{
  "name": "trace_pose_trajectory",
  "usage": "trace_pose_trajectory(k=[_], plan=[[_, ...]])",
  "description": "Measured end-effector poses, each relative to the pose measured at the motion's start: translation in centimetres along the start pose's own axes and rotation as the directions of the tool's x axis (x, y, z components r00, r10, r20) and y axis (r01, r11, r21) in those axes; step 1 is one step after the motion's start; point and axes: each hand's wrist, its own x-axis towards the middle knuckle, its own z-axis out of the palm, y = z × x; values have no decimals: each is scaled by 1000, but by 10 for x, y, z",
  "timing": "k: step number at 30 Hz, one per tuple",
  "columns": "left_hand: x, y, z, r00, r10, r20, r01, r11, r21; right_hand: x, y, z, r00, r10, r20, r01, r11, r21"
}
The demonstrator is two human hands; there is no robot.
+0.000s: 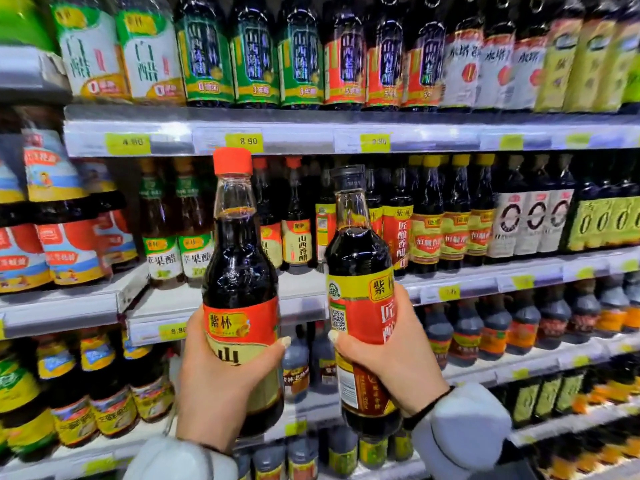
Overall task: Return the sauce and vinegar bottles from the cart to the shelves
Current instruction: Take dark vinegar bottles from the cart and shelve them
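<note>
Up in front of the middle shelf, mid-air, each hand is carrying one bottle. Left hand (221, 379) is gripping the red-capped bottle (239, 271) around its label, fingers wrapped behind, thumb across the front. Right hand (391, 362) is gripping the black-capped bottle (360, 271) the same way, low on the body. Both bottles are standing upright, just beside each other, apparently not touching. Dark liquid inside, caps on.

Step, my read: shelving is underway and neither bottle is placed yet. Cart is not showing.

Next move, my read: each bottle is needing its own row. Red-capped lookalikes (298, 233) are sitting on the middle shelf (301, 289) right behind the held one. Yellow-and-red labelled lookalikes (398, 230) are sitting just right of the black-capped one. Bare shelf is showing between the two held bottles, so a slot is looking available there. Going one hand at a time is looking safer: base down first, then sliding back.

Around: apple vinegar bottles (162, 251) are standing left on the same shelf. Big bottles (256, 53) are lining the top shelf. Yellow price tags (246, 142) are running along the edges, and more dark bottles (495, 327) are filling the lower shelf.

In the way: neighbours are packed tight, so a sideways nudge is risking a knock-over. Clearance under the upper shelf edge is looking tight for the tall necks.
</note>
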Motion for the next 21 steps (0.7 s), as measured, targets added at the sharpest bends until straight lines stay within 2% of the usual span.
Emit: trace_pose_trajectory(k=[7, 13, 21], plan=[[-9, 4, 46, 997, -52, -48, 54, 998, 29, 22, 20, -38, 999, 15, 34, -16, 1000, 25], [1, -6, 59, 992, -98, -81, 102, 994, 36, 41, 39, -42, 998, 41, 55, -42, 999, 27], [41, -30, 57, 989, -143, -24, 144, 989, 36, 68, 50, -26, 995, 83, 59, -84, 996, 13]])
